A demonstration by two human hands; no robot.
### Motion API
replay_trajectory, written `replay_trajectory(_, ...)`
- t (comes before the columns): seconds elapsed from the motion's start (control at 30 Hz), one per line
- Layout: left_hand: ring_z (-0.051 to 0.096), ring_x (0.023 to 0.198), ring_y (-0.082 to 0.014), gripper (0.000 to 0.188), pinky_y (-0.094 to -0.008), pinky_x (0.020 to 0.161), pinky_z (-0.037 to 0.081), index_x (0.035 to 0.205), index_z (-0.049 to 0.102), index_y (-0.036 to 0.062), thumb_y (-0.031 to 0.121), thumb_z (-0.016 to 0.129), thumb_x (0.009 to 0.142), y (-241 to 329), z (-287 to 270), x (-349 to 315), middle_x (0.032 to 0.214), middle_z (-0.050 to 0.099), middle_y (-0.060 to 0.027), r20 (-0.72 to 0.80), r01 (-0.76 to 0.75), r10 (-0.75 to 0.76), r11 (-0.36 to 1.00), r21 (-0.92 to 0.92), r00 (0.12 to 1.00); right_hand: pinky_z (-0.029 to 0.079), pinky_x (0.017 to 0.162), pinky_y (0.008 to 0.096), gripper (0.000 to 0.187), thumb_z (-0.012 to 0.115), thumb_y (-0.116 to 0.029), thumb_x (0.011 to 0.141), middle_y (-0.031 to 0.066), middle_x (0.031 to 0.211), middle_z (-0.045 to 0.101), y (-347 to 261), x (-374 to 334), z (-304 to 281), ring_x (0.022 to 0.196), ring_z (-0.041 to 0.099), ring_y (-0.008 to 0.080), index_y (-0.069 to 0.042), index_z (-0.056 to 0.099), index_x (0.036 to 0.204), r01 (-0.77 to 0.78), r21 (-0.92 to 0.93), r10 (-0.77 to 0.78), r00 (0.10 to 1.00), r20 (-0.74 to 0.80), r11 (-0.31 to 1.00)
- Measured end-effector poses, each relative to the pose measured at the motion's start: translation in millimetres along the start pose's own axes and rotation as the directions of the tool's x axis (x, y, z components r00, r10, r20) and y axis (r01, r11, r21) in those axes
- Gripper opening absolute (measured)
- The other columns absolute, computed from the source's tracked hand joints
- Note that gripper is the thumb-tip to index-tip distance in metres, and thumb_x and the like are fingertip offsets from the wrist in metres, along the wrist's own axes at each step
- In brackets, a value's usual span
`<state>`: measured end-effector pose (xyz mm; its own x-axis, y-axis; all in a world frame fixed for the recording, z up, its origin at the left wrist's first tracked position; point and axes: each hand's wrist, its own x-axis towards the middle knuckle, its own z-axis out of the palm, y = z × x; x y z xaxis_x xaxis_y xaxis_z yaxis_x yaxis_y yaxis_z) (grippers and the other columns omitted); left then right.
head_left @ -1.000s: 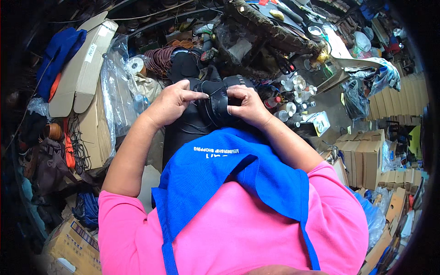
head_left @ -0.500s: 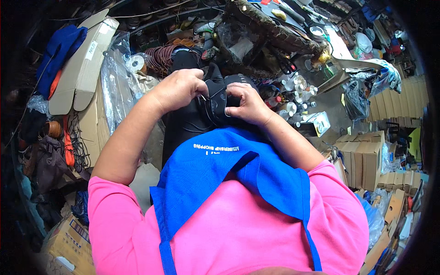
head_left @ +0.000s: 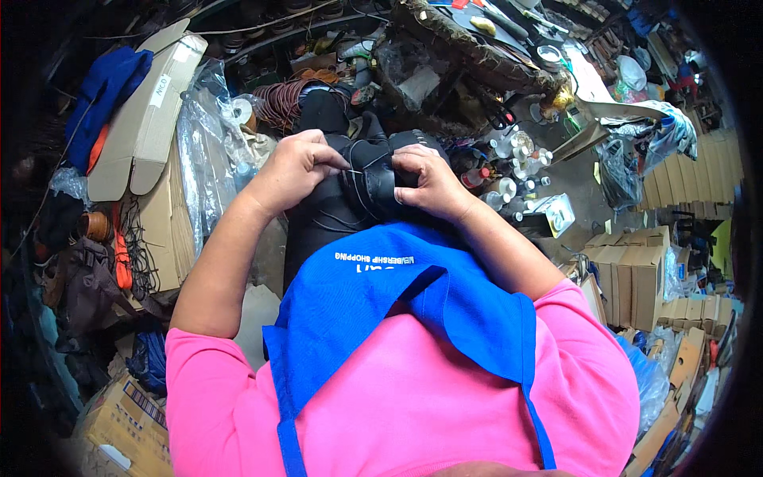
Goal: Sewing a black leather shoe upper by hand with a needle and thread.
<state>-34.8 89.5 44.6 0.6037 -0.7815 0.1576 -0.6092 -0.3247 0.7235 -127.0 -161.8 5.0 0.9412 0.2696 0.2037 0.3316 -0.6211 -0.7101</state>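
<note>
My left hand (head_left: 306,165) pinches a thin shiny needle (head_left: 354,171) between thumb and fingertips, just left of a black shoe (head_left: 373,189) on my lap. Fingers of my right hand (head_left: 429,179) curl over the shoe's right side, with the thumb below gripping its edge. A dark thread (head_left: 347,213) loops loosely across my black-clad leg beneath the needle. Pale stitch marks show on the dark material behind my right fingers. Much of the shoe is covered by the right hand, and its dark outline merges with my clothing.
A blue apron (head_left: 358,294) covers my lap. Ahead is a cluttered workbench (head_left: 477,52). Several small bottles (head_left: 517,171) stand on the floor to the right, near stacked cardboard boxes (head_left: 632,274). Folded cardboard (head_left: 143,119), plastic sheeting and a coil of brown cord (head_left: 278,103) lie left.
My left hand has drawn slightly left and turned, leaving the needle plainly visible at its fingertips. My right hand keeps its grip on the shoe, almost unmoved.
</note>
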Motion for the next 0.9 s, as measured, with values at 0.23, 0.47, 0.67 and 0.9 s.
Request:
replay_trajectory(0.23, 0.060, 0.074, -0.0232, 0.016, -0.0333, 0.066, 0.048, 0.084, 0.070, 0.0078, -0.003, 0.069, 0.071, 2.0, -0.3, 15.2, 0.076, 0.056, -0.0081, 0.073, -0.141, 0.135, 0.986, 0.087, 0.988, 0.035, 0.097, 0.0399, 0.044, 0.077, -0.026, 0.062, 0.0116, 0.106, 0.062, -5.4, -1.0, 2.9, 0.109, 0.054, 0.0276, -0.005, 0.065, 0.098, -0.026, -0.042, 0.025, 1.000, -0.016, 0.999)
replay_trajectory(0.47, 0.059, 0.076, -0.0218, 0.016, -0.0315, 0.068, 0.047, 0.086, 0.071, 0.0074, -0.002, 0.068, 0.073, -5.7, 13.4, 7.8, 0.077, 0.056, -0.0067, 0.076, -0.031, 0.038, 0.996, -0.089, 0.996, 0.034, 0.097, 0.0401, 0.043, 0.077, -0.027, 0.062, 0.0122, 0.106, 0.062, -9.6, -1.8, 2.5, 0.109, 0.054, 0.0279, -0.004, 0.064, 0.095, -0.031, -0.089, 0.030, 0.999, -0.012, 0.996)
replay_trajectory(0.67, 0.061, 0.094, -0.0227, 0.027, -0.0300, 0.083, 0.048, 0.103, 0.071, 0.0097, 0.002, 0.067, 0.078, 5.7, -4.7, 9.2, 0.101, 0.062, -0.0082, 0.028, -0.067, 0.070, 0.993, -0.099, 0.997, 0.039, 0.093, 0.0399, 0.037, 0.071, -0.031, 0.071, 0.0121, 0.099, 0.065, -3.6, -8.8, -16.0, 0.103, 0.057, 0.0289, -0.005, 0.067, 0.098, -0.083, 0.106, 0.079, 0.996, 0.040, 0.991)
replay_trajectory(0.9, 0.066, 0.086, -0.0229, 0.028, -0.0333, 0.083, 0.049, 0.114, 0.067, 0.0121, 0.009, 0.060, 0.087, 50.6, -9.1, 41.8, 0.091, 0.066, -0.0132, 0.101, -0.092, 0.085, 0.993, 0.069, 0.991, 0.033, 0.094, 0.0378, 0.033, 0.074, -0.038, 0.076, 0.0062, 0.105, 0.064, -24.5, -30.4, -10.8, 0.106, 0.055, 0.0220, -0.011, 0.068, 0.094, -0.020, -0.193, 0.027, 0.999, 0.037, 0.981)
